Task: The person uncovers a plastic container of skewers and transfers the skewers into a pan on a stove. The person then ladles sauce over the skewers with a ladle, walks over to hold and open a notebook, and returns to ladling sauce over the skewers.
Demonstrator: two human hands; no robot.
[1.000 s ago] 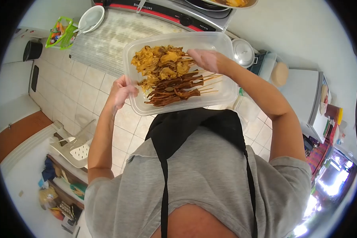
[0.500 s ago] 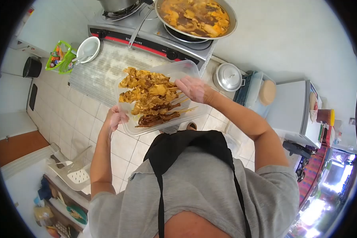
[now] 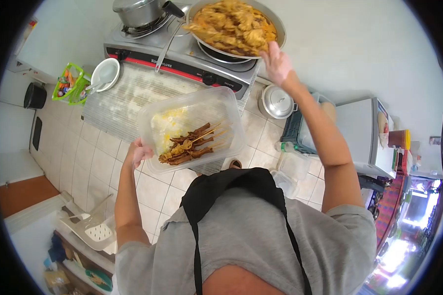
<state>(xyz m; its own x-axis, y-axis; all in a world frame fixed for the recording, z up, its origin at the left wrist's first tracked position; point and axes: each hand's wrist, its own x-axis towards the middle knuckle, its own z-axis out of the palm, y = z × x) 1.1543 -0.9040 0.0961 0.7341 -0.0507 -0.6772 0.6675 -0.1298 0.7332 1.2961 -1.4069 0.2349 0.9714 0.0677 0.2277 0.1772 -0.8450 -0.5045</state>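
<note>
My left hand [image 3: 141, 152] grips the near left rim of a clear plastic container [image 3: 226, 105], holding it tilted before my body. Inside lie several browned meat skewers [image 3: 192, 147], sticks toward the right, and yellowish liquid wets the bottom. My right hand [image 3: 278, 64] is closed at the right edge of the wide pan [image 3: 281, 29], gripping a bunch of meat skewers [image 3: 231, 24] whose meat spreads over the pan. The sticks are mostly hidden by my fingers. Orange-brown sauce shows around the meat.
The pan sits on the right burner of a two-burner gas stove [image 3: 182, 71], its handle pointing front left. A lidded pot [image 3: 138, 12] occupies the left burner. Nearby are a white bowl [image 3: 106, 73] with a ladle, a green basket [image 3: 76, 83] and a lidded pot [image 3: 277, 102] at right.
My right hand has moved from the container up to the pan, carrying a bunch of skewers. Fewer skewers lie in the container, which my left hand still holds.
</note>
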